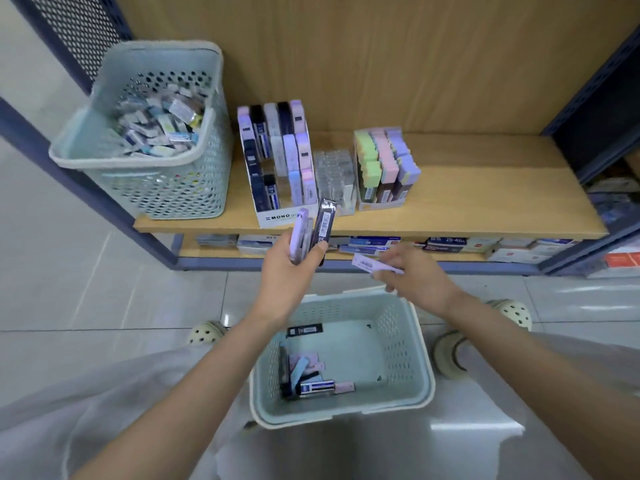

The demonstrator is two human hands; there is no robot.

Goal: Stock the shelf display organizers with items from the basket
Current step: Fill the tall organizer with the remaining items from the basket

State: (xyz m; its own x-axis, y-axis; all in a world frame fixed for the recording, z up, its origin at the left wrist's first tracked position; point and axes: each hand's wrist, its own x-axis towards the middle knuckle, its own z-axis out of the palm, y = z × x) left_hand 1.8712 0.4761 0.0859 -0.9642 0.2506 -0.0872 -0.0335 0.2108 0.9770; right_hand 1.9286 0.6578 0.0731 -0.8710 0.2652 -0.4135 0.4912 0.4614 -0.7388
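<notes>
1. The basket point(426, 375) sat on the floor point(104, 289), with a few packs point(304, 379) lying along its left side.
2. The left grip point(291, 268) was curled round a lilac pack point(299, 233) and a black pack point(324, 225), upright in front of the MONO organizer point(277, 216).
3. The right grip point(415, 278) pinched a pale pack point(372, 266), held flat, below the shelf point(485, 202) edge.
4. A second basket point(156, 188), holding many small packs, stood on the shelf's left end.
</notes>
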